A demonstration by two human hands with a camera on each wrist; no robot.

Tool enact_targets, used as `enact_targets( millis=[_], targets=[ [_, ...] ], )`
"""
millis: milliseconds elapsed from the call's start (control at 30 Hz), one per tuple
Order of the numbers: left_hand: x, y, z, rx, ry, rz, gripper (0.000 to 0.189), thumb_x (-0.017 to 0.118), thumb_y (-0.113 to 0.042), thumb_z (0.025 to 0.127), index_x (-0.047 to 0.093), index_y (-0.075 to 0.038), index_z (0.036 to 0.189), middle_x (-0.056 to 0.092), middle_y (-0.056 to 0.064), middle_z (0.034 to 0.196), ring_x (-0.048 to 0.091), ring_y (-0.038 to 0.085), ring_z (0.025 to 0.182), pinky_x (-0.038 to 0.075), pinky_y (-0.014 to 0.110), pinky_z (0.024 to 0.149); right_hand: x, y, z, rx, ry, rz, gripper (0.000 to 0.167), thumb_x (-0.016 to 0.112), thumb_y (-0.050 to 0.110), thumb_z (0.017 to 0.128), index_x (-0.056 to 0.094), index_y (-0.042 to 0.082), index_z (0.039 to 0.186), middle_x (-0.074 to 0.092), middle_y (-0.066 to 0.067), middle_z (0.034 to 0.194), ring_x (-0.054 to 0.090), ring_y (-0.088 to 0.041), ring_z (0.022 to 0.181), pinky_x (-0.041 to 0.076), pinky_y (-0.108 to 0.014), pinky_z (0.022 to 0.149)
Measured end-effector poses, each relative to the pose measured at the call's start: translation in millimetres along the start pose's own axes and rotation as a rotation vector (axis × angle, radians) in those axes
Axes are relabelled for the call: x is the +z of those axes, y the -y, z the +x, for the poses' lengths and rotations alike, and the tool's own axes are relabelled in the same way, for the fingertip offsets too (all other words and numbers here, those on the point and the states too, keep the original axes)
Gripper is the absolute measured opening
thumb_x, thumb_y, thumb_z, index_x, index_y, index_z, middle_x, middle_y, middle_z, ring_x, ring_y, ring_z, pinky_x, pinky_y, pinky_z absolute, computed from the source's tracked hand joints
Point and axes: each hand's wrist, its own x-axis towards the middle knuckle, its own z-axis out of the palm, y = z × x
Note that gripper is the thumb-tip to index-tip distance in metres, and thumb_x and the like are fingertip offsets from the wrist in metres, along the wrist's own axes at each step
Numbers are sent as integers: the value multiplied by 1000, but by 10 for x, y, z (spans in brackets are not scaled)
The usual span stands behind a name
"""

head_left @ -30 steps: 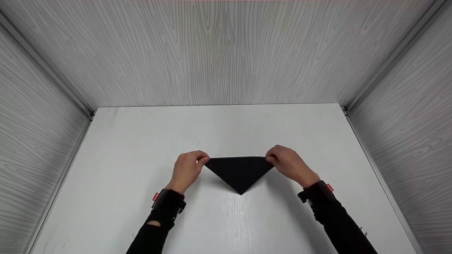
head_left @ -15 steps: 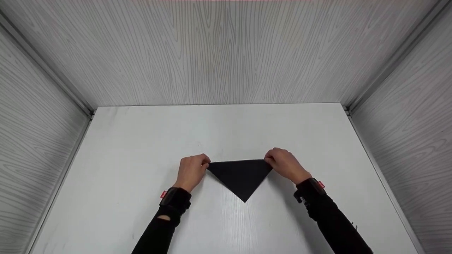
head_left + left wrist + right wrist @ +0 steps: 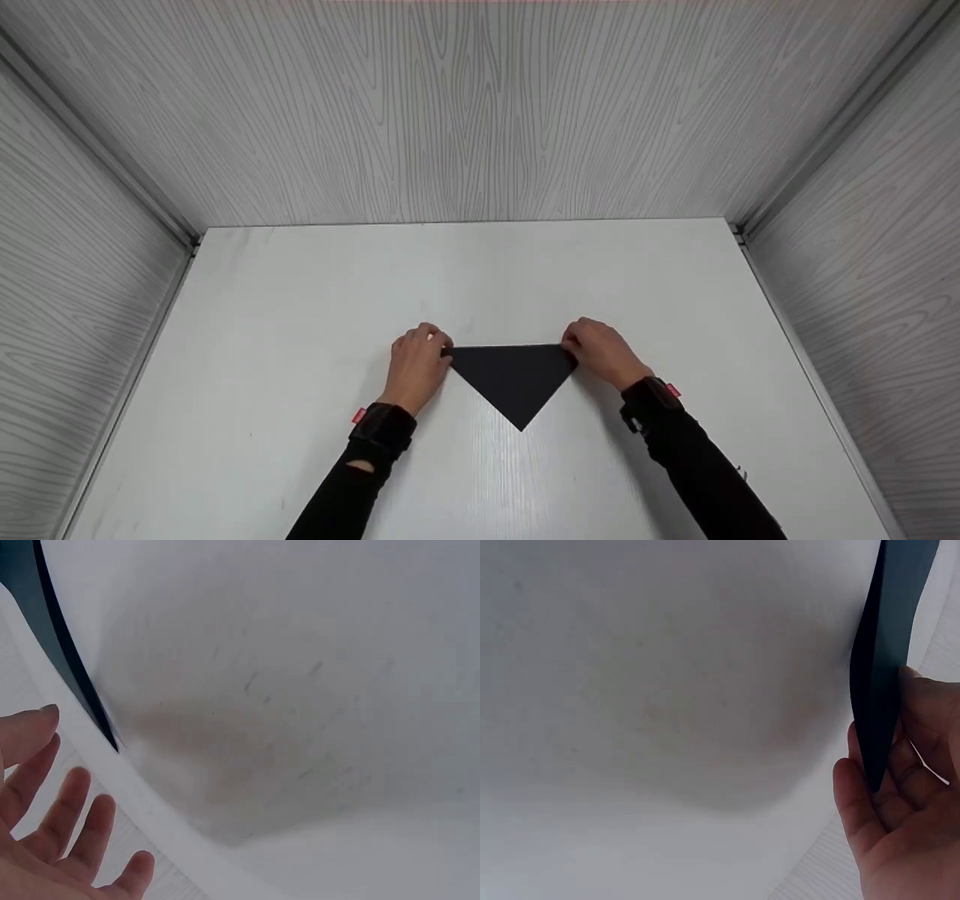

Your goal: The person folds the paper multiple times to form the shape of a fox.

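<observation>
A black sheet of paper folded into a triangle (image 3: 517, 379) lies low over the white table, its long edge away from me and one point toward me. My left hand (image 3: 418, 367) is at the triangle's left corner. In the left wrist view its fingers (image 3: 97, 829) are spread and loosely bent, with a gap between them and the paper's tip (image 3: 94, 709). My right hand (image 3: 606, 352) pinches the right corner. The right wrist view shows the paper (image 3: 889, 645) between the thumb and curled fingers (image 3: 855, 799), its layers slightly parted.
The white tabletop (image 3: 300, 285) spreads around both hands. Pale wood-grain panels stand behind it (image 3: 465, 112), on the left (image 3: 67, 300) and on the right (image 3: 870, 300). Small dark marks show beside the right sleeve (image 3: 741, 472).
Both hands and the paper have come a little toward me and the paper lies lower. The left fingers have loosened and spread at its corner; the right hand keeps its pinch.
</observation>
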Motion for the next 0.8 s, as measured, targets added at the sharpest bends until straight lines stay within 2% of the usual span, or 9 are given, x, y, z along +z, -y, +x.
enact_targets(
  millis=[133,267,433,600,800],
  targets=[
    [-15,-73,-53,108,24,6,14,79,-9,91,75,-7,104,63,13,127,58,36,125,40,59,109,12,-7,11,9,1,-4,7,70,9,99,75,5,97,65,-5,88,62,-22,84,52,-42,79],
    [19,-133,-128,214,115,12,17,77,-15,94,77,-8,110,63,12,135,51,35,137,34,62,115,30,-10,25,8,7,-5,7,70,9,99,75,4,98,64,-6,89,62,-23,84,52,-42,79],
    [92,-172,-212,309,218,25,23,73,-22,99,78,-10,118,61,11,142,46,37,142,34,59,116,44,-13,29,-6,6,-18,6,70,8,98,74,4,98,64,-6,89,62,-24,84,52,-43,79],
    [145,-176,-236,324,269,32,32,68,-25,102,73,-8,128,56,15,148,41,37,146,30,54,120,55,-14,31,4,1,-29,6,71,9,98,74,4,99,64,-7,91,62,-25,86,52,-42,80],
    [179,-187,-234,289,308,27,37,64,-29,104,69,-10,135,52,16,152,38,36,149,29,54,120,59,-18,26,-29,-13,-34,4,70,6,98,73,2,98,63,-9,91,62,-27,87,52,-43,81]
  ],
)
